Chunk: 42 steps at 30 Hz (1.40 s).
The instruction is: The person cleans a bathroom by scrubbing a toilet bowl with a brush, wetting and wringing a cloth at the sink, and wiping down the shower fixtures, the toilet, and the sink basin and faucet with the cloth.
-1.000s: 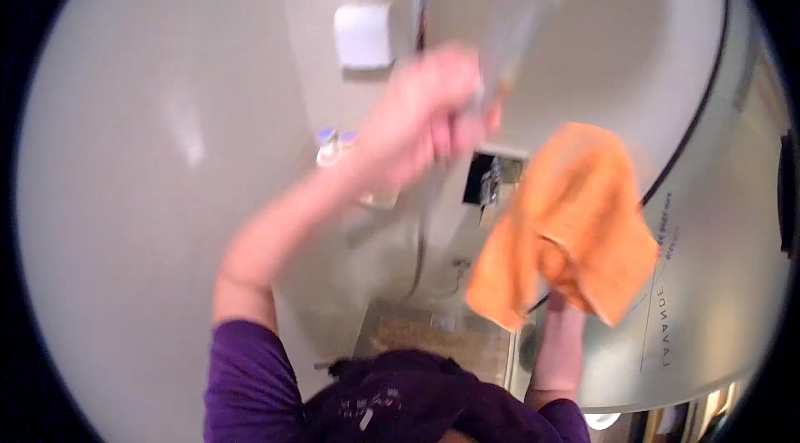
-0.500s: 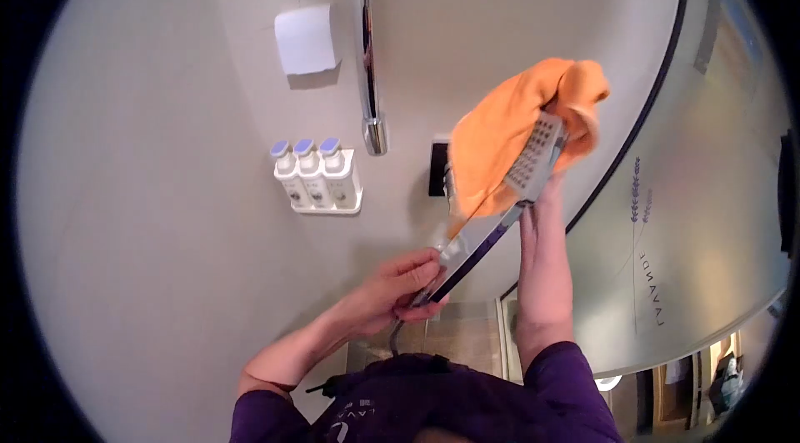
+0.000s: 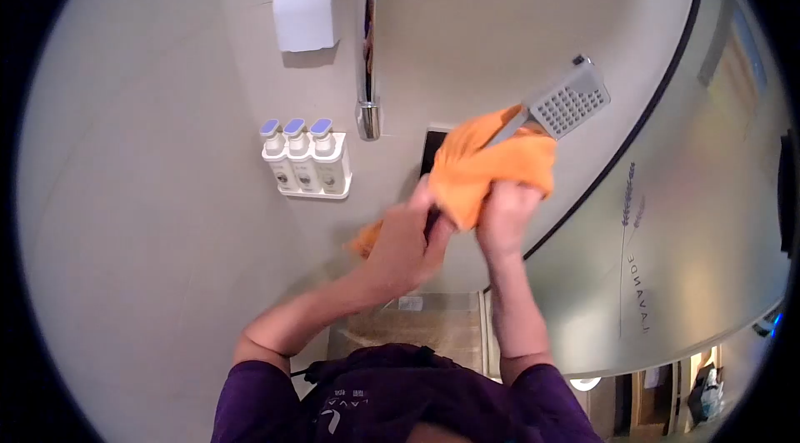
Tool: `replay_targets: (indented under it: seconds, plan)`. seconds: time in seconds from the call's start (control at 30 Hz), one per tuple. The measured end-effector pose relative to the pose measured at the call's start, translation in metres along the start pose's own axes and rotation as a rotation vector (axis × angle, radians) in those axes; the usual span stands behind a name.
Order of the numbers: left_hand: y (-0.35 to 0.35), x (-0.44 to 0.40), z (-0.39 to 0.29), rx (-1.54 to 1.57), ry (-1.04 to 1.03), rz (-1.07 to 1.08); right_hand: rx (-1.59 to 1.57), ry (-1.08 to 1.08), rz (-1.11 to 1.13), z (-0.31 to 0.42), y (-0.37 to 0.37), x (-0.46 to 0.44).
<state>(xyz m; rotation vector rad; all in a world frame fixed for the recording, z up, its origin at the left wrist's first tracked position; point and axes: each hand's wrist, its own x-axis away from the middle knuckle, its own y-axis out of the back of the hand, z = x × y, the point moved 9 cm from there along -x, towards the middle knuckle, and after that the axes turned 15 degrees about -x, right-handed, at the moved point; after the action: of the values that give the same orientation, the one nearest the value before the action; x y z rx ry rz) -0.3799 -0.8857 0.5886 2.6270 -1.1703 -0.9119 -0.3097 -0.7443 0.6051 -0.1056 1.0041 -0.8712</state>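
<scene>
Shower head: seen at one o'clock from the right hand.
Orange cloth: wrapped round the handle, clutched in right-hand fingers.
Left hand: curled round the lower handle, at the cloth's eight o'clock.

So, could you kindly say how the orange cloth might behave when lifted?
The orange cloth is probably floppy, since it folds around part of the hand shower. It seems unlikely to break, given soft creases beside the right hand.
</scene>
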Motion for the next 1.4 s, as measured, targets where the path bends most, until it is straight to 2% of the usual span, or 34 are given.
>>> replay_targets:
  seconds: [0.03,0.1,0.17,0.23,0.3,0.37,0.4,0.47,0.5,0.57,0.6,0.67,0.7,0.77,0.8,0.83,0.87,0.9,0.93,0.97,1.0,1.03,1.1,1.13,1.2,1.27,1.3,1.33,1.37,1.4]
  plan:
    - [-0.002,0.007,-0.008,-0.287,-0.102,-0.025,-0.111,0.004,-0.021,0.006,0.006,-0.022]
    - [-0.009,0.013,-0.013,-0.238,-0.149,0.012,-0.210,0.007,-0.054,0.023,0.016,-0.055]
    - [-0.018,0.018,-0.003,-0.124,-0.051,0.079,-0.355,-0.063,-0.034,0.032,0.017,-0.068]
    - [-0.017,0.012,0.002,-0.113,-0.080,0.053,-0.315,-0.105,0.017,0.033,0.015,-0.052]
    - [-0.012,0.006,0.000,-0.102,-0.108,0.013,0.011,-0.068,0.158,0.026,0.003,-0.017]
    - [-0.001,-0.001,-0.012,-0.316,-0.176,-0.016,0.112,-0.026,0.251,0.011,-0.005,0.015]
    - [0.000,0.000,-0.011,-0.317,-0.173,-0.019,0.144,-0.012,0.282,0.008,-0.012,0.023]
    - [-0.006,0.002,-0.001,-0.460,-0.108,0.032,-0.104,-0.209,0.140,-0.004,-0.005,0.024]
    - [-0.013,0.005,0.000,-0.460,-0.105,0.036,-0.104,-0.212,0.136,-0.003,-0.002,0.015]
    - [-0.021,0.021,-0.033,-0.592,-0.474,-0.200,-0.170,-0.286,0.078,-0.009,0.013,-0.009]
    - [-0.023,0.022,-0.035,-0.589,-0.467,-0.195,-0.166,-0.293,0.075,-0.012,0.014,-0.013]
    - [-0.018,0.016,-0.022,-0.321,-0.196,-0.112,-0.442,-0.244,-0.016,-0.013,0.021,-0.020]
    - [-0.016,0.016,-0.024,-0.320,-0.192,-0.111,-0.441,-0.247,-0.018,-0.015,0.025,-0.018]
    - [-0.039,0.014,0.010,0.666,0.291,0.226,-0.744,-0.374,-0.035,-0.029,0.032,-0.011]
    - [-0.046,0.018,0.005,0.836,0.395,0.446,-0.582,-0.355,-0.051,-0.049,0.046,-0.010]
    - [-0.044,0.017,0.009,0.842,0.398,0.442,-0.578,-0.361,-0.050,-0.060,0.060,-0.003]
    - [-0.050,0.019,0.011,0.762,0.362,0.539,-0.457,-0.431,-0.116,-0.062,0.063,0.008]
    - [-0.055,0.023,0.011,0.679,0.325,0.635,-0.423,-0.419,-0.043,-0.055,0.060,0.013]
    - [-0.056,0.024,0.012,0.679,0.324,0.631,-0.389,-0.403,0.030,-0.048,0.055,0.019]
    - [-0.045,0.018,0.018,0.511,0.273,0.457,-0.357,-0.383,0.101,-0.041,0.051,0.024]
    - [-0.033,0.013,0.020,0.345,0.219,0.284,-0.196,-0.465,0.108,-0.030,0.039,0.023]
    - [-0.038,0.013,0.023,0.347,0.217,0.283,-0.094,-0.432,0.152,-0.023,0.032,0.026]
    - [-0.006,0.012,0.000,-0.264,-0.155,-0.172,0.170,-0.223,0.229,-0.018,0.018,0.032]
    - [-0.007,0.014,-0.002,-0.264,-0.166,-0.165,0.227,-0.156,0.223,-0.013,0.012,0.031]
    - [-0.021,0.020,-0.011,-0.415,-0.261,0.025,0.208,-0.100,0.150,0.006,0.010,0.018]
    - [-0.024,0.032,-0.004,-0.429,-0.243,0.100,-0.163,-0.160,-0.309,-0.003,0.054,-0.008]
    - [-0.026,0.039,0.005,-0.447,-0.199,0.163,-0.171,-0.136,-0.320,0.004,0.058,-0.028]
    - [-0.022,0.046,0.008,-0.457,-0.221,0.171,-0.071,-0.048,-0.236,0.024,0.054,-0.053]
    - [-0.013,0.051,0.015,-0.439,-0.219,0.142,0.027,0.037,-0.152,0.043,0.049,-0.069]
    - [-0.004,0.056,0.019,-0.428,-0.217,0.105,0.050,0.031,-0.078,0.050,0.042,-0.077]
